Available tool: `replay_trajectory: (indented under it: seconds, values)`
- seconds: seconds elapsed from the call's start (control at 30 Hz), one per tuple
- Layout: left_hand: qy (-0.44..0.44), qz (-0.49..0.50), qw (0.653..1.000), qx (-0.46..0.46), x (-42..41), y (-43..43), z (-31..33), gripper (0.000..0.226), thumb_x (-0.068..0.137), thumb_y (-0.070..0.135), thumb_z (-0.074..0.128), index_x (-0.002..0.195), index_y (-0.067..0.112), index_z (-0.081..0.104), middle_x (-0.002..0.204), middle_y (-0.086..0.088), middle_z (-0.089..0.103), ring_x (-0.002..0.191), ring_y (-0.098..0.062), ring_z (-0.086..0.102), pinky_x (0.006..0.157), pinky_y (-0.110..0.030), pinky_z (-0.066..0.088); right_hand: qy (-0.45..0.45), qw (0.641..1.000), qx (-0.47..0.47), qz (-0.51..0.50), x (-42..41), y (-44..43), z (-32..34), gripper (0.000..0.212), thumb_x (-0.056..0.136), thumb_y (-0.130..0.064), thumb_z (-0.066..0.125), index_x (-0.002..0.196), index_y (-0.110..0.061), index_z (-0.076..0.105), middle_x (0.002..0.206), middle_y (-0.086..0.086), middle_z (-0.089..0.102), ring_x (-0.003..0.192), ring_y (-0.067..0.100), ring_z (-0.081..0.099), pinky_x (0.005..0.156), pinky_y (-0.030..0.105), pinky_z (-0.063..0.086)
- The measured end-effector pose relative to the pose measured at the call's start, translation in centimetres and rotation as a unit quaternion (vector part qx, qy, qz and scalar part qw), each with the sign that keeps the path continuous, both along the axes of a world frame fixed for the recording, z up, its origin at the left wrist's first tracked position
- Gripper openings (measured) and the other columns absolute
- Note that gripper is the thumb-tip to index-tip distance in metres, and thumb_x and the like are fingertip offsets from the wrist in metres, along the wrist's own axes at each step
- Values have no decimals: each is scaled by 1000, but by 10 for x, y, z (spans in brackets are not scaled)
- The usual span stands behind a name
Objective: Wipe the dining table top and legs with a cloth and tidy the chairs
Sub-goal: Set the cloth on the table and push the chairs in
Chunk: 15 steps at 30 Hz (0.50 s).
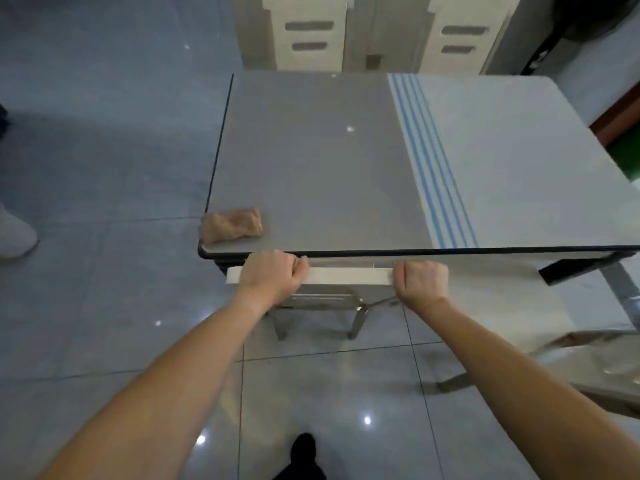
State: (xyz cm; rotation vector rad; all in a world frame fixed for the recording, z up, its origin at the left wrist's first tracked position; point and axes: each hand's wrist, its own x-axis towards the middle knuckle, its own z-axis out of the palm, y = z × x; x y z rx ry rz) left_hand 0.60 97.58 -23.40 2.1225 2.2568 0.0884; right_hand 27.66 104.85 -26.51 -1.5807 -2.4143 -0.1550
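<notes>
The dining table (311, 161) has a glossy grey top with a white part and blue stripes on the right. A crumpled brown cloth (231, 224) lies on its near left corner. A white chair (349, 274) stands tucked under the table's near edge, with only its top rail and metal legs showing. My left hand (273, 276) grips the rail near its left end. My right hand (420, 282) grips the rail near its right end. Both fists are closed around it.
Two white chairs (308, 32) (457, 39) stand at the table's far side. Another chair's seat (609, 362) shows at the right, near the table leg (620, 289). A person's white shoe (14, 230) is on the tiled floor at far left. My black shoe (303, 452) is below.
</notes>
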Motion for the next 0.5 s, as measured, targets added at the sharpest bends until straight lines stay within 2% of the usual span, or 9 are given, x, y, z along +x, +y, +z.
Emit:
replay_trajectory:
  seconds: [0.2,0.3,0.37,0.5]
  values:
    - [12,1,1000,7,6,21,1,54,96,42,32,73,11,71,76,-14,70,74,-37,65,55,-32,34,18,1000,19,12,2,25,5,34,75,-19,33,40,-19,35,35,4,41,31,20,30,50,15,5]
    - [7,2,1000,9,11,30,2,56,96,42,30,75,11,71,77,-14,70,75,-37,65,56,-32,35,24,999,24,23,3,35,8,28,73,-17,31,46,-22,26,39,-1,25,35,16,19,53,14,5]
    - [8,2,1000,8,12,35,2,56,97,42,29,76,11,71,78,-14,70,76,-36,65,57,-32,38,32,999,19,30,4,42,7,27,72,-16,30,47,-21,24,43,-5,20,36,15,18,52,15,7]
    - [1,0,1000,10,11,44,2,56,97,41,28,75,10,70,78,-15,70,76,-36,66,59,-32,43,39,999,22,24,5,52,5,31,76,-17,31,46,-21,26,43,-6,22,35,15,21,51,15,9]
